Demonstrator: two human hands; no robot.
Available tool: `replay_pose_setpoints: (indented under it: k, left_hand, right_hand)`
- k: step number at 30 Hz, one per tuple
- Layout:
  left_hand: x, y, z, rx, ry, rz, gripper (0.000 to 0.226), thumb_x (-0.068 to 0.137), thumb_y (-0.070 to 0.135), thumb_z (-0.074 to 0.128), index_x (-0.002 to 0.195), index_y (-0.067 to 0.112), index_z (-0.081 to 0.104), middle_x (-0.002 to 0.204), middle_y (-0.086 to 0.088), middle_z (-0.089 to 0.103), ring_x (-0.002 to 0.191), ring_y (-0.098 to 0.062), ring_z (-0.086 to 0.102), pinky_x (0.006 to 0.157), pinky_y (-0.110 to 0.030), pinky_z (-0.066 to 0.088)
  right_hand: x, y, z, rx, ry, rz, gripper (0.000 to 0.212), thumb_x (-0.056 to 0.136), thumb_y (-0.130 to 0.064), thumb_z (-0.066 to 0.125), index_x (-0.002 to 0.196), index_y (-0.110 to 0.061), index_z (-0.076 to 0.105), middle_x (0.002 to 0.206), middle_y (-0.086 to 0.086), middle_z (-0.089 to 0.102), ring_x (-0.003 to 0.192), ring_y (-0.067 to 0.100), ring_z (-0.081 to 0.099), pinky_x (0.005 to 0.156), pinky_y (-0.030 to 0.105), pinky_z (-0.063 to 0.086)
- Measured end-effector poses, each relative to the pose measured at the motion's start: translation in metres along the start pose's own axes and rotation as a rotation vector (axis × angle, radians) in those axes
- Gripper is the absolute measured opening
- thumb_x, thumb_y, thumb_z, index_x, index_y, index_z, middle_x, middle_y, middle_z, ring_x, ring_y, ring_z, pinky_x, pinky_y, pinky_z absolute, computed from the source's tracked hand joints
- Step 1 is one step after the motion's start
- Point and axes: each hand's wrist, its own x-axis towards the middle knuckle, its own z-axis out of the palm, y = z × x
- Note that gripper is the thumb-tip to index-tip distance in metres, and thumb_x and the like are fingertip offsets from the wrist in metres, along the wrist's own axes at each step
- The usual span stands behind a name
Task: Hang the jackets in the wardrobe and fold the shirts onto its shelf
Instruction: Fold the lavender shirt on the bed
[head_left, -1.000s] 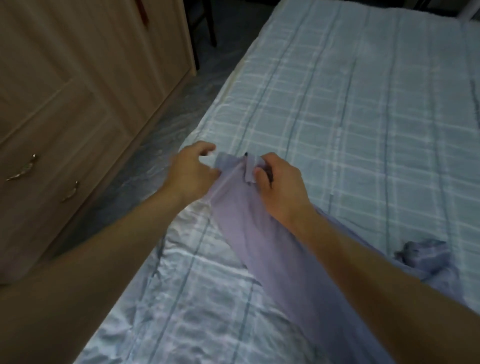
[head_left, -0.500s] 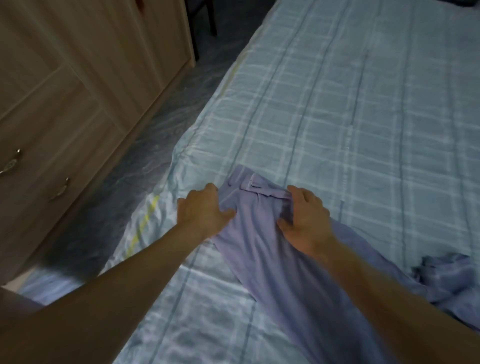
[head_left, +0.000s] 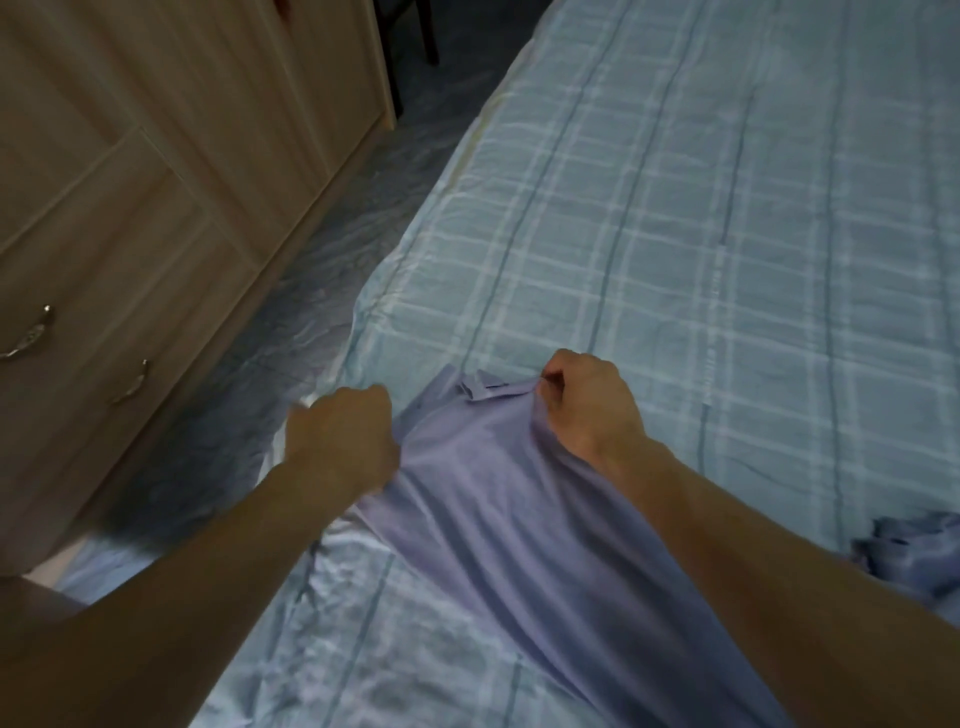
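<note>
A lavender shirt (head_left: 483, 499) lies stretched across the near left part of the bed, its collar end pointing away from me. My left hand (head_left: 345, 441) is closed on the shirt's left shoulder edge. My right hand (head_left: 587, 402) is a fist gripping the cloth at the right shoulder, beside the collar. The fabric is pulled taut between the two hands. My right forearm covers the shirt's lower right part. The wooden wardrobe (head_left: 171, 156) stands at the left with its doors closed.
The bed (head_left: 727, 234) has a pale blue checked cover and fills the right side. A crumpled bluish garment (head_left: 904, 556) lies at the right edge. Two metal handles (head_left: 31, 335) sit on the wardrobe's lower drawers. A strip of floor (head_left: 311, 291) runs between wardrobe and bed.
Both hands have lowered the shirt's collar end onto the bed and moved apart, spreading the shoulders wider. The cloth between them is now flatter and tauter.
</note>
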Motion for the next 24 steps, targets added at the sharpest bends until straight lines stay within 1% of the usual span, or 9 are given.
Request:
replay_pose_setpoints:
  k: [4, 6, 9, 12, 15, 16, 18, 20, 24]
  left_hand:
    - [0.005, 0.017, 0.002, -0.214, 0.303, 0.222, 0.033, 0.086, 0.034, 0.062, 0.116, 0.023, 0.054, 0.115, -0.003, 0.056, 0.109, -0.029, 0.051, 0.088, -0.042, 0.041]
    - [0.011, 0.024, 0.005, -0.282, 0.269, 0.331, 0.049, 0.083, 0.035, 0.069, 0.127, 0.025, 0.051, 0.123, -0.001, 0.053, 0.113, -0.028, 0.047, 0.092, -0.044, 0.041]
    - [0.034, 0.032, 0.000, -0.312, 0.049, 0.376, 0.071, 0.080, 0.028, 0.074, 0.142, 0.027, 0.040, 0.135, -0.005, 0.048, 0.121, -0.031, 0.046, 0.100, -0.046, 0.041]
    - [0.062, 0.027, -0.012, -0.451, -0.085, 0.387, 0.063, 0.074, 0.011, 0.066, 0.133, 0.029, 0.051, 0.125, -0.011, 0.050, 0.113, -0.033, 0.056, 0.093, -0.037, 0.048]
    - [0.073, 0.016, -0.017, -0.280, -0.083, 0.547, 0.056, 0.066, 0.046, 0.056, 0.122, 0.042, 0.050, 0.125, -0.002, 0.049, 0.115, -0.026, 0.052, 0.094, -0.041, 0.048]
    - [0.076, 0.014, -0.015, -0.263, -0.085, 0.598, 0.053, 0.068, 0.049, 0.058, 0.120, 0.042, 0.052, 0.125, 0.000, 0.049, 0.117, -0.023, 0.051, 0.095, -0.038, 0.047]
    - [0.081, 0.009, -0.011, -0.298, -0.072, 0.662, 0.048, 0.072, 0.032, 0.075, 0.118, 0.035, 0.060, 0.124, 0.001, 0.049, 0.116, -0.018, 0.051, 0.093, -0.031, 0.045]
    - [0.086, 0.007, -0.007, -0.351, -0.007, 0.700, 0.045, 0.070, 0.018, 0.081, 0.109, 0.033, 0.065, 0.120, 0.004, 0.051, 0.108, -0.015, 0.053, 0.090, -0.035, 0.048]
    - [0.086, 0.005, 0.004, -0.417, 0.050, 0.758, 0.045, 0.070, 0.019, 0.082, 0.107, 0.037, 0.062, 0.119, 0.007, 0.053, 0.109, -0.017, 0.054, 0.093, -0.045, 0.047]
  right_hand:
    - [-0.008, 0.001, 0.003, -0.051, -0.079, -0.041, 0.028, 0.088, -0.032, 0.065, 0.111, -0.017, 0.060, 0.107, 0.006, 0.061, 0.098, 0.025, 0.058, 0.083, 0.033, 0.047]
    - [-0.007, 0.001, 0.004, -0.100, -0.111, -0.045, 0.035, 0.084, -0.033, 0.070, 0.114, -0.019, 0.058, 0.109, 0.004, 0.061, 0.100, 0.024, 0.059, 0.086, 0.035, 0.049]
    - [-0.003, 0.000, 0.008, -0.026, -0.097, -0.059, 0.033, 0.082, -0.028, 0.072, 0.111, -0.020, 0.059, 0.104, 0.004, 0.065, 0.096, 0.024, 0.062, 0.084, 0.039, 0.052]
    - [-0.004, 0.001, 0.016, 0.060, -0.018, -0.122, 0.030, 0.081, -0.022, 0.071, 0.109, -0.020, 0.060, 0.102, 0.005, 0.064, 0.093, 0.024, 0.062, 0.085, 0.041, 0.051]
    - [-0.005, 0.006, 0.023, 0.097, 0.032, -0.177, 0.034, 0.081, -0.021, 0.071, 0.112, -0.022, 0.059, 0.102, 0.004, 0.061, 0.091, 0.023, 0.061, 0.085, 0.045, 0.050]
    - [-0.005, 0.007, 0.025, 0.108, 0.044, -0.191, 0.035, 0.080, -0.022, 0.071, 0.113, -0.023, 0.059, 0.102, 0.003, 0.061, 0.092, 0.023, 0.060, 0.085, 0.045, 0.049]
    - [-0.003, 0.006, 0.027, 0.139, 0.066, -0.220, 0.033, 0.081, -0.023, 0.072, 0.111, -0.023, 0.060, 0.101, 0.002, 0.060, 0.091, 0.021, 0.059, 0.085, 0.045, 0.049]
    - [-0.002, 0.004, 0.028, 0.162, 0.095, -0.266, 0.030, 0.079, -0.021, 0.074, 0.107, -0.023, 0.063, 0.099, 0.001, 0.061, 0.091, 0.021, 0.059, 0.084, 0.045, 0.049]
    - [0.002, -0.002, 0.028, 0.193, 0.117, -0.333, 0.022, 0.075, -0.015, 0.074, 0.095, -0.022, 0.070, 0.094, 0.001, 0.060, 0.088, 0.023, 0.059, 0.081, 0.047, 0.050]
